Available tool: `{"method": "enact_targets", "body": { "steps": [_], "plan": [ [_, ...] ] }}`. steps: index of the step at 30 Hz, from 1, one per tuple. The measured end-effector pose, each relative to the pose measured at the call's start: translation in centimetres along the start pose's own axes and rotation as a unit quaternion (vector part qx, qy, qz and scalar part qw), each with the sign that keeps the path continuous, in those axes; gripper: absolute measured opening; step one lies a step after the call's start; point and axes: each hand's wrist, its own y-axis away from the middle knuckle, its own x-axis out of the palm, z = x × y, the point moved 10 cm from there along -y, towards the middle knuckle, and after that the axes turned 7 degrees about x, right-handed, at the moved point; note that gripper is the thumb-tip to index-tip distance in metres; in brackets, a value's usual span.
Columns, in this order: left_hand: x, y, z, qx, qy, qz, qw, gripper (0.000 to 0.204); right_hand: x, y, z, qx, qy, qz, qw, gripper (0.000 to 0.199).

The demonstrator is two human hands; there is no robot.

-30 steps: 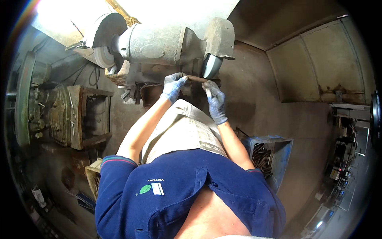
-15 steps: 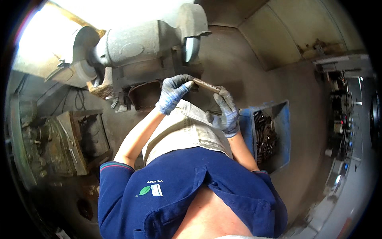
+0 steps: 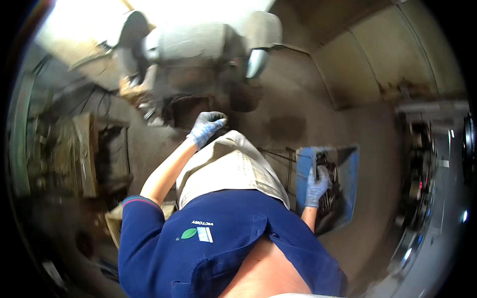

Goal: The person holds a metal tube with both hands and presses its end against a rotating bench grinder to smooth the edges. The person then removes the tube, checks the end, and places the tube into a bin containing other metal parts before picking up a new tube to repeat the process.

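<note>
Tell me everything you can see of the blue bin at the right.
The blue bin is a shallow open tray, plastic by its look, sitting low on the floor at the person's right, seen from above. Dark metal pieces fill its middle, blurred. The gloved right hand reaches into it, resting among those pieces. Its lower corner lies in shadow.

two gloved hands show: the left hand (image 3: 206, 127) near the middle of the frame, the right hand (image 3: 316, 185) at centre right. one bench grinder (image 3: 198, 42) sits at the top centre, with two wheel guards, one at each end. one blue bin (image 3: 348, 174) lies at centre right, holding a heap of dark metal parts (image 3: 330, 198) too blurred to count. one pale apron (image 3: 228, 166) shows at the centre, and one dark blue shirt (image 3: 208, 248) at the bottom.
</note>
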Motion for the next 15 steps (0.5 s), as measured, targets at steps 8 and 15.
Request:
{"method": "enact_targets", "body": {
  "steps": [8,15],
  "plan": [
    [-9.4,8.2,-1.3,0.034,-0.091,-0.136,0.986,0.019,19.7,3.1,14.0,-0.187,-0.194,0.352,0.896,0.021],
    [-22.6,30.3,-2.6,0.087,-0.142,-0.459,0.872,0.016,25.1,4.5,15.8,-0.143,-0.202,0.497,0.831,0.016]
  ]
}}
